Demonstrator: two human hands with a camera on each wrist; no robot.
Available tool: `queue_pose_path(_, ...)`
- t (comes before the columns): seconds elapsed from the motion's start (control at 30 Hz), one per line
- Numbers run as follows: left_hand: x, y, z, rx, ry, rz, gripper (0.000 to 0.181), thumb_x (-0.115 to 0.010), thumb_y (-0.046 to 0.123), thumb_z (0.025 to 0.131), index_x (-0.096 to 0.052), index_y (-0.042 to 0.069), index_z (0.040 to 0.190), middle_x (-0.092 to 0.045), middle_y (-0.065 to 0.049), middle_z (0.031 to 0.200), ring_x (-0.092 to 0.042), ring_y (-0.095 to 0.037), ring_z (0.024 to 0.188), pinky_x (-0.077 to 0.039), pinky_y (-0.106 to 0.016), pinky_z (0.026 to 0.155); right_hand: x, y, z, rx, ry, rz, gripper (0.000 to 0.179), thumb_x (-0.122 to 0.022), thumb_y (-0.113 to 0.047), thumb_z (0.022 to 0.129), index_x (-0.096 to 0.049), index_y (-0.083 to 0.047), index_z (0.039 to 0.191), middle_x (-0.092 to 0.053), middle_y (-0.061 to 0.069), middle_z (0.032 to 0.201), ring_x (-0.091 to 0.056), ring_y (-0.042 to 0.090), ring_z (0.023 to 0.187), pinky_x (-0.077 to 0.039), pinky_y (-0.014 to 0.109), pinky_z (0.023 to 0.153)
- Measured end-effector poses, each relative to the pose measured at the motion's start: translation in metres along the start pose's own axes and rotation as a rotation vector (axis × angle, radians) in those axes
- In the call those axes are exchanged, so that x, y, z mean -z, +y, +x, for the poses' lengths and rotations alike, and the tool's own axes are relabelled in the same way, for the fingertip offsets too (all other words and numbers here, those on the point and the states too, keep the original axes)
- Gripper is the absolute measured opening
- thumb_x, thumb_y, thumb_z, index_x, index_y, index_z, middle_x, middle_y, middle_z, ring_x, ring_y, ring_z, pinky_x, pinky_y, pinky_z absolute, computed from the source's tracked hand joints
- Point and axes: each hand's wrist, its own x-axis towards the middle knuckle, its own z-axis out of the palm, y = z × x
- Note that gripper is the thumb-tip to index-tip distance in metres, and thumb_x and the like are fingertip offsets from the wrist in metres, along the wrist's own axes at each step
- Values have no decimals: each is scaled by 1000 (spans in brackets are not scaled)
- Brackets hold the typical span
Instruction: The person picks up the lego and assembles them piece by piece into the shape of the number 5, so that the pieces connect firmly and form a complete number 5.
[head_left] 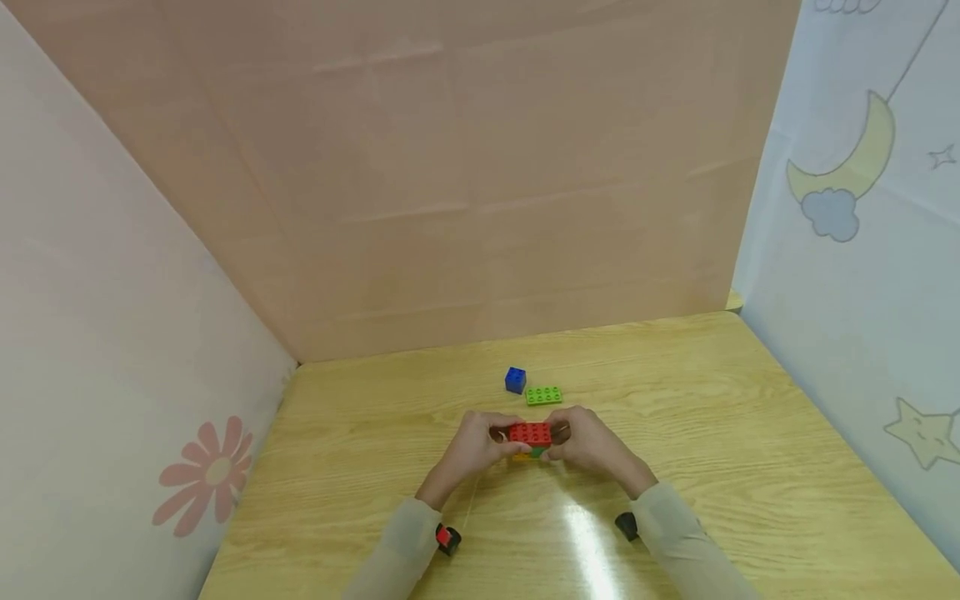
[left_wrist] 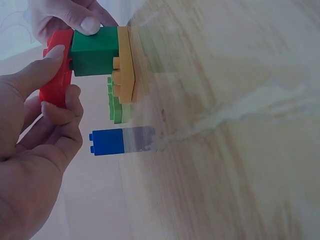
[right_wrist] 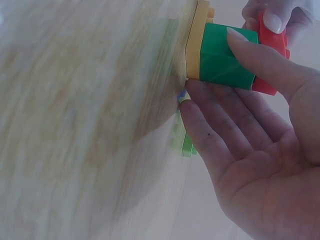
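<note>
In the head view, my left hand (head_left: 474,443) and right hand (head_left: 588,442) meet at a small stack of toy building bricks. A red brick (head_left: 531,432) forms the top, pinched between my left thumb and fingers. Under it is a dark green block (left_wrist: 95,52), which my right hand holds with the thumb on its near face and the fingers behind. A sliver of green stud shows between red and green in the left wrist view. The lowest piece is a yellow-orange plate (left_wrist: 126,65) at the tabletop, its studs sticking out past the green block on the left.
Just beyond the stack lies a light green plate (head_left: 543,396) with studs up. Left of it stands a blue brick (head_left: 515,380). The wooden table (head_left: 360,467) ends at a brown sheet (head_left: 480,183) behind, with pale printed walls on both sides.
</note>
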Motion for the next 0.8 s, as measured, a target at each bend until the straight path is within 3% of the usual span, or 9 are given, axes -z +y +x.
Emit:
queue_pose_path(0.37,-2,-2,1,31,0,-32,35,-87,29,88,-81,12,119,-82,-4,105,-55,-2,67,-48,-18,57,1,0,1,14,-3,3,28,-90,-12,82,-76,-8,106,-79,5,105,-76,19,97,-64,40,85)
queue_pose_path(0.67,0,-6,4,91,-27,-56,34,-88,28,86,-82,15,117,-82,0,105,-62,-2,74,-50,-19,58,0,-2,3,15,1,-12,27,-90,-13,82,-77,-9,105,-79,3,102,-75,18,95,-63,42,87)
queue_pose_path(0.8,-1,-7,3,119,-20,-109,31,-90,26,85,-83,15,114,-81,1,103,-63,-4,77,-51,-20,61,0,-1,2,10,0,-8,27,-90,-13,82,-77,-8,105,-79,3,102,-75,17,94,-63,40,86)
